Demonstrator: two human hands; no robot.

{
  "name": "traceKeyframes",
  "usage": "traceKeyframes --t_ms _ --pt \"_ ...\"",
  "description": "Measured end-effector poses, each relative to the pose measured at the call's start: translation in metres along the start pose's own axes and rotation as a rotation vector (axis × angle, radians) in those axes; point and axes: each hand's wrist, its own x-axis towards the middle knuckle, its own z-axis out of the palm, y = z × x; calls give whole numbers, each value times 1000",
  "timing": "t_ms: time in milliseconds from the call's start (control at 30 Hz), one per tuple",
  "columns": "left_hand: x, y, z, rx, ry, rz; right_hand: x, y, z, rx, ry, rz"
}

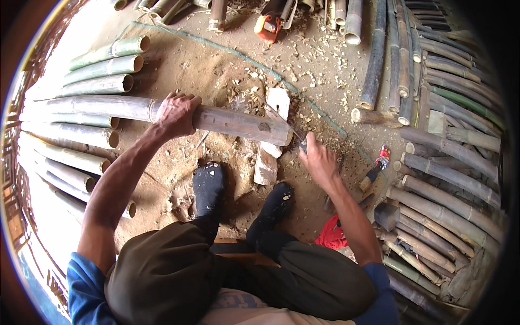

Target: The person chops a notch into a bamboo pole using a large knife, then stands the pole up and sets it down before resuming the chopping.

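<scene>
A thick bamboo pole (pixel 227 123) lies slanting across in front of me, its right end over a pale wooden block (pixel 265 168). My left hand (pixel 177 112) is closed over the pole's top at about its middle. A dark hole or mark shows on the pole near that right end. In my right hand (pixel 319 162) is the dark handle of a thin, straight-bladed hand tool (pixel 282 119). Its blade slants up and left across the end of the pole; whether it touches the bamboo I cannot tell, nor its exact kind.
Several cut bamboo poles (pixel 103 67) lie at the left, and more poles (pixel 449 214) are stacked along the right. An orange-handled saw (pixel 266 27) lies at the far side. A red cloth (pixel 331 234) lies near my right forearm. Wood chips litter the sandy ground around my feet (pixel 209 187).
</scene>
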Motion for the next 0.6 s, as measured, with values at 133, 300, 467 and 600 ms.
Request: traceKeyframes --t_ms 133,300,467,600 --pt "-5 1 -3 2 -19 0 -23 -25 -38 100 -38 98" --pt "-7 0 -5 -7 20 -1 -16 -44 -64 297 544 -362" --pt "0 -2 5 0 97 38 -2 40 13 -137 5 -23" --pt "-9 -5 9 -1 138 43 -15 -20 -53 135 51 30"
